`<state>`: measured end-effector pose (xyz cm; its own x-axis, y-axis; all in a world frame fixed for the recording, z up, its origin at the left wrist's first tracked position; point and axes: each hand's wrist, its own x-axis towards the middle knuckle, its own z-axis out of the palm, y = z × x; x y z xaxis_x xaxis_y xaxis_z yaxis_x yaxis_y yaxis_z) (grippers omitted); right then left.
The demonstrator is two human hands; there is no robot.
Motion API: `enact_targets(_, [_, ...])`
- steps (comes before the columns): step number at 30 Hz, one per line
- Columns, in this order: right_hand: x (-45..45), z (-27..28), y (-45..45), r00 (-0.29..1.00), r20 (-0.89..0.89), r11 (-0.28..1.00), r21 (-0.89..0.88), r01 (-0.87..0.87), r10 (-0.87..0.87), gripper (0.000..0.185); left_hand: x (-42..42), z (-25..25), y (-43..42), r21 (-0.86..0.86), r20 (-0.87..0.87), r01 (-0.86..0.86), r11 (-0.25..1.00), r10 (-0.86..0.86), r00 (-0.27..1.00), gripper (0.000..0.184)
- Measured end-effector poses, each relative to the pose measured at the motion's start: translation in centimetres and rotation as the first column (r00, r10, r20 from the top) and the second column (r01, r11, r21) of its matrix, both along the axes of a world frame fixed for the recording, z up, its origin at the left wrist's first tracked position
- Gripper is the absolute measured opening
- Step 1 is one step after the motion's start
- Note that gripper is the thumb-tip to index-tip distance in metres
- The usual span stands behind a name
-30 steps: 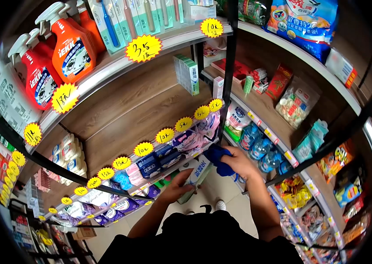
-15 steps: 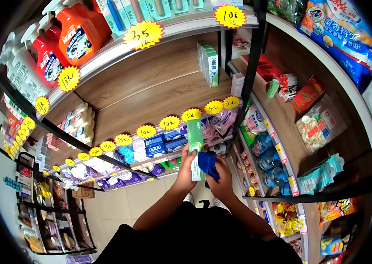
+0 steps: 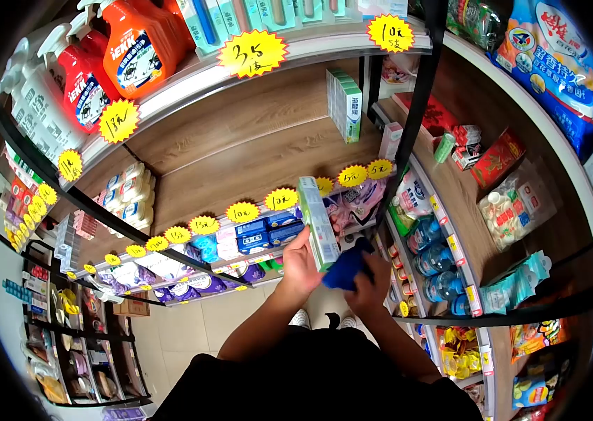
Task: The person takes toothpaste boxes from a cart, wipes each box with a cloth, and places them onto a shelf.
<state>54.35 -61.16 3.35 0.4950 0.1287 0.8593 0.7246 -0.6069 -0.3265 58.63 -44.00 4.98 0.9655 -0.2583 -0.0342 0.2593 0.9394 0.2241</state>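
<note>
A long green and white box stands tilted in front of the shelf, its lower part in the grip of my left hand. My right hand holds a bunched dark blue cloth beside the lower end of that box. On the middle wooden shelf, similar green and white boxes stand upright near the right post. A small pale box is just right of them.
Orange spray bottles and a red one line the upper left shelf. A black post separates the shelf units. Blue-capped bottles and a bagged white item are on the right. Yellow price tags edge the shelf.
The box came up upright between my hands, then tilted, its top leaning left. The cloth moved from the box's face to its lower right side. The view shifted.
</note>
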Motion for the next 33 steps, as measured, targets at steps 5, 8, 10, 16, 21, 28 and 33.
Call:
enact_targets(5, [0.8, 0.6, 1.2, 0.729, -0.537, 0.691, 0.713, 0.122, 0.425, 0.053, 1.1, 0.9, 2.0, -0.032, 0.079, 0.086, 0.996, -0.083, 0.993, 0.046])
enact_targets(8, [1.1, 1.0, 1.9, 0.617, -0.539, 0.541, 0.815, 0.208, 0.573, 0.053, 1.9, 1.3, 2.7, -0.142, 0.21, 0.2, 0.969, -0.168, 0.963, 0.047])
enact_targets(10, [1.0, 1.9, 2.7, 0.476, -0.403, 0.34, 0.915, 0.216, 0.782, 0.057, 2.2, 1.8, 3.1, 0.271, -0.071, 0.059, 0.961, -0.041, 0.997, 0.045])
enact_targets(16, [1.8, 1.0, 3.7, 0.544, -0.529, 0.529, 0.831, 0.174, 0.651, 0.056, 4.4, 0.4, 5.0, 0.258, 0.112, 0.136, 0.956, -0.17, 0.979, 0.047])
enact_targets(21, [2.0, 1.6, 4.1, 0.442, -0.703, 0.77, 0.637, 0.039, 0.558, 0.039, 6.4, 0.6, 4.0, 0.557, 0.116, -0.023, 0.83, -0.05, 0.992, 0.036])
enact_targets(28, [7.7, -0.2, 2.6, 0.467, -0.698, 0.758, 0.647, 0.084, 0.543, 0.03, 12.3, 1.4, 2.0, 0.702, 0.285, -0.258, 0.664, 0.071, 0.956, 0.046])
enact_targets(33, [11.4, -2.8, -1.7, 0.494, -0.743, 0.823, 0.561, 0.09, 0.452, 0.037, 18.8, 3.2, -0.1, 0.743, 0.525, -0.485, 0.461, 0.047, 0.85, 0.046])
